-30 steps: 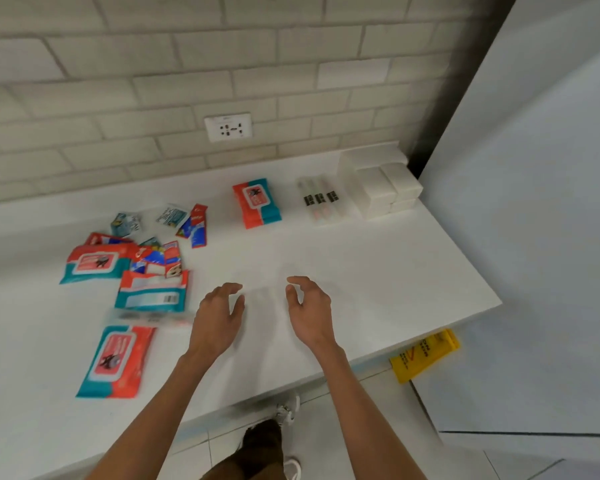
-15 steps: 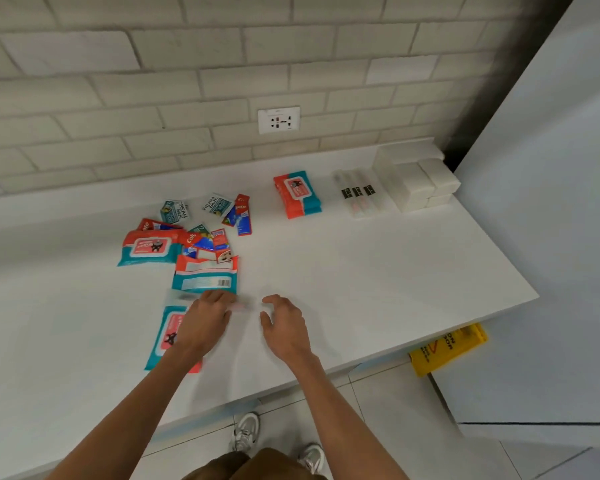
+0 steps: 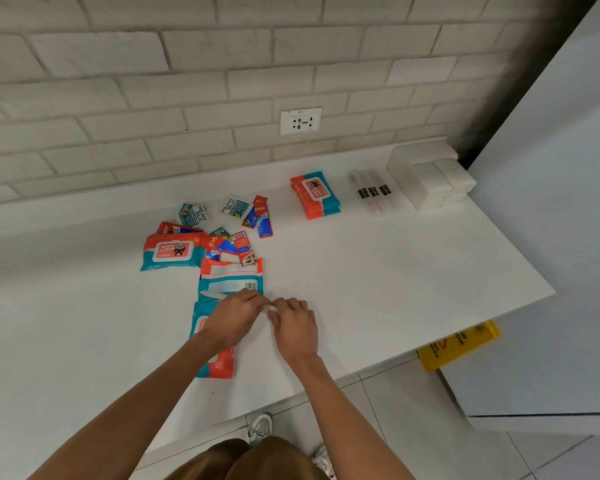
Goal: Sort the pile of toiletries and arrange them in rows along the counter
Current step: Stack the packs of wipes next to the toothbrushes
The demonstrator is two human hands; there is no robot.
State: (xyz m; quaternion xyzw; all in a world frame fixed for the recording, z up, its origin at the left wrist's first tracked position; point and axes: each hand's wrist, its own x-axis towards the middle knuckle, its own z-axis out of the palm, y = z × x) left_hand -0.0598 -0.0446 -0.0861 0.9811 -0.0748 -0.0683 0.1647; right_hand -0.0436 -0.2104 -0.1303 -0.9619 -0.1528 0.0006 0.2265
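At back right of the white bench, stacked red-and-teal wipes packs, clear toothbrush sleeves and white blocks sit sorted. The mixed pile of sachets and packs remains; left hand and right hand pinch a clear slim packet at its near edge.

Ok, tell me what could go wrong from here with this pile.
1. The left hand and right hand meet over a pale strip lying across the face-down wipes pack; lifting it may drag that pack.
2. The left forearm covers a second wipes pack near the counter front edge; a sweep could knock it off.
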